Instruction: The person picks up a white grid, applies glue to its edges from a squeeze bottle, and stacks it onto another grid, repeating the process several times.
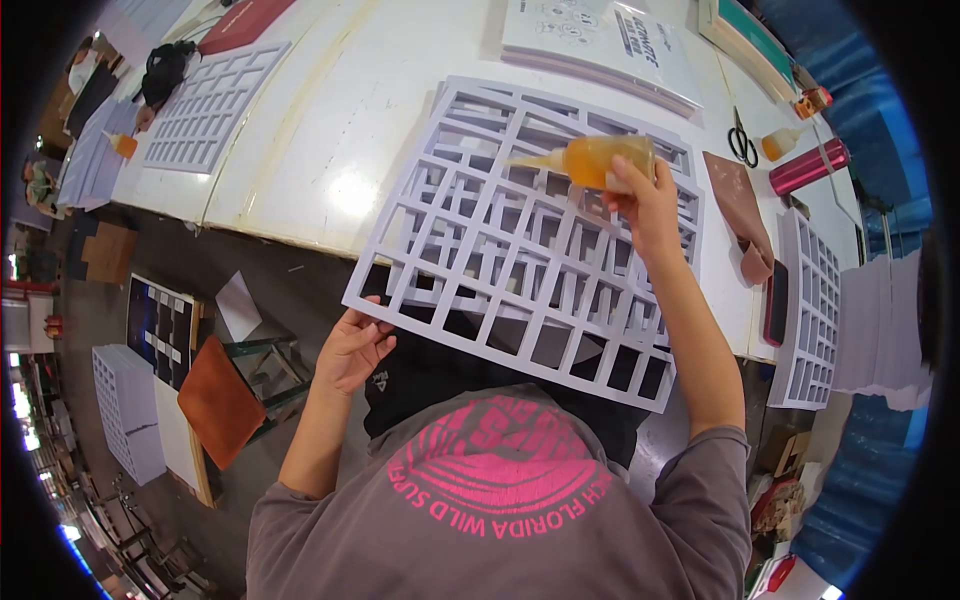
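Observation:
My right hand (648, 205) is wrapped round a squeeze bottle (592, 162) of amber liquid. The bottle lies nearly level, its pale thin nozzle aimed left over the grid. My left hand (358, 348) pinches the near left corner of a white lattice grid (490, 344) with rectangular openings. This grid is tilted and sticks out past the table edge above my lap. More white lattice shows through its openings, beneath it on the table.
On the white table (310, 130) are plastic-wrapped books (600, 50), black scissors (741, 140), a pink cylinder (810, 167), another amber bottle (778, 145) and a phone (775, 315). Lattice stacks stand at right (808, 310) and lower left (128, 410). A brown-seated stool (220, 400) is at left.

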